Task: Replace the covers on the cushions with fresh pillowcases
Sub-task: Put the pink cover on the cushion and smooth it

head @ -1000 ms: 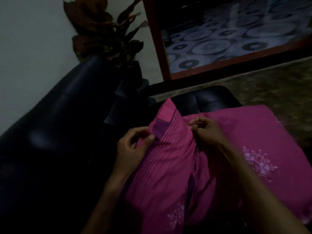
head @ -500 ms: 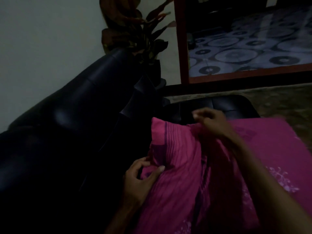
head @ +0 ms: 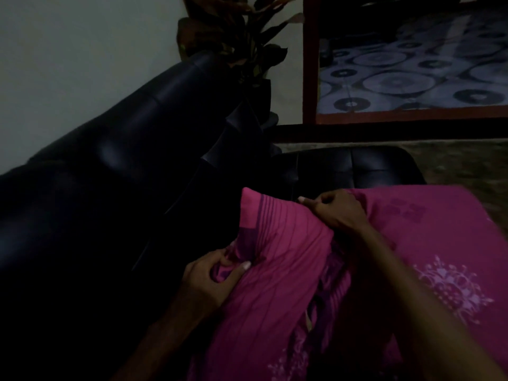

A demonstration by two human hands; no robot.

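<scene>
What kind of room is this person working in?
Most likely a dim living room at home. A dark leather sofa runs along the wall, a potted plant stands behind it, and a patterned rug covers the floor beyond. Both hands grip a pink pillowcase.

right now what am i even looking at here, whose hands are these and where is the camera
There is no robot here. A person wears one wide-angle camera on the head, so you look forward and down at that person's own two bare hands.

The left hand pinches a fold of a pink pillowcase with darker stripes near its left edge. The right hand grips the same fabric higher up, along its top edge. To the right lies more pink cloth with a pale flower print; whether it is a second cushion or part of the same one is hard to tell in this dim light.

All this rests on a dark leather sofa. Behind it stand a leafy plant and a patterned rug in a red frame.
</scene>
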